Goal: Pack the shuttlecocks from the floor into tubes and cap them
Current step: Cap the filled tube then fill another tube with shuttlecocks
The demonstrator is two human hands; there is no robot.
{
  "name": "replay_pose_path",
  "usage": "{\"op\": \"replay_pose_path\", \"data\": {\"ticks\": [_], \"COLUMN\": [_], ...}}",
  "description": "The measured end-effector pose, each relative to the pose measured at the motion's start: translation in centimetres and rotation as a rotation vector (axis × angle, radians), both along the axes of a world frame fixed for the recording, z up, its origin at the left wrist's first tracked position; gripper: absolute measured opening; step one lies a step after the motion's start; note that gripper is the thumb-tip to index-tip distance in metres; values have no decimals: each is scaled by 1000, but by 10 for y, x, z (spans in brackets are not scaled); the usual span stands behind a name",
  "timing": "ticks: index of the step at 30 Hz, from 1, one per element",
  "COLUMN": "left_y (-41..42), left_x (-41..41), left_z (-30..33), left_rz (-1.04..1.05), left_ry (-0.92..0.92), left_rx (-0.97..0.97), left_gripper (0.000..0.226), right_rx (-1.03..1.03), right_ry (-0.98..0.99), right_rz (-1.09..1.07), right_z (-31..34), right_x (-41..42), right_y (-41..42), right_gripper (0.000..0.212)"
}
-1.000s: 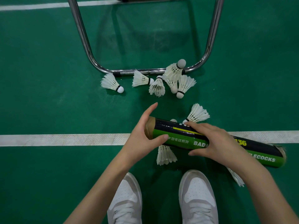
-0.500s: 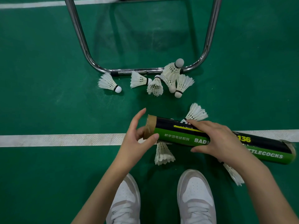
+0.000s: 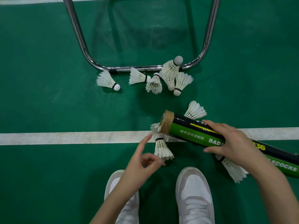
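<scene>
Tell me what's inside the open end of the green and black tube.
White feathers stick out of the tube's brown open end, so a shuttlecock sits in there. The opaque wall hides how many more lie deeper. The right hand grips the tube.

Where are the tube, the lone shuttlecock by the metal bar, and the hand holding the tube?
Tube (image 3: pixel 192 135): head view, green side.
Lone shuttlecock (image 3: pixel 107 80): head view, feathers.
Right hand (image 3: pixel 229 141): head view, back of hand.
</scene>
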State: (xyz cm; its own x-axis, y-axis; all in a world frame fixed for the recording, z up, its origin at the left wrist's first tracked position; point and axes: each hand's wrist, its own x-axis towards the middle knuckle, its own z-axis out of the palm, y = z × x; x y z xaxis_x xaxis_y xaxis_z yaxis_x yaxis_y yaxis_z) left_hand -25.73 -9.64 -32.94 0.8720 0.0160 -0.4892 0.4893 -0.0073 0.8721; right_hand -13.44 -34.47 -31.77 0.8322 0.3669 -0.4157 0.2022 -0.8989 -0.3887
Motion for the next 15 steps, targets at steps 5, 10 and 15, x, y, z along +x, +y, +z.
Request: {"op": "replay_pose_path", "data": {"ticks": [5, 10, 15], "left_y": [-5, -1, 7], "left_x": [-3, -3, 0], "left_z": [-13, -13, -13], "left_rz": [-95, -29, 88], "left_ry": [105, 138, 118], "left_rx": [22, 41, 43], "left_gripper": [74, 77, 68], "right_rx": [-5, 17, 19], "right_ry": [12, 14, 19], "right_rz": [-2, -5, 3], "right_z": [-1, -2, -3], "right_x": [-1, -1, -3], "right_y": [0, 2, 4], "right_gripper": [90, 89, 89]}}
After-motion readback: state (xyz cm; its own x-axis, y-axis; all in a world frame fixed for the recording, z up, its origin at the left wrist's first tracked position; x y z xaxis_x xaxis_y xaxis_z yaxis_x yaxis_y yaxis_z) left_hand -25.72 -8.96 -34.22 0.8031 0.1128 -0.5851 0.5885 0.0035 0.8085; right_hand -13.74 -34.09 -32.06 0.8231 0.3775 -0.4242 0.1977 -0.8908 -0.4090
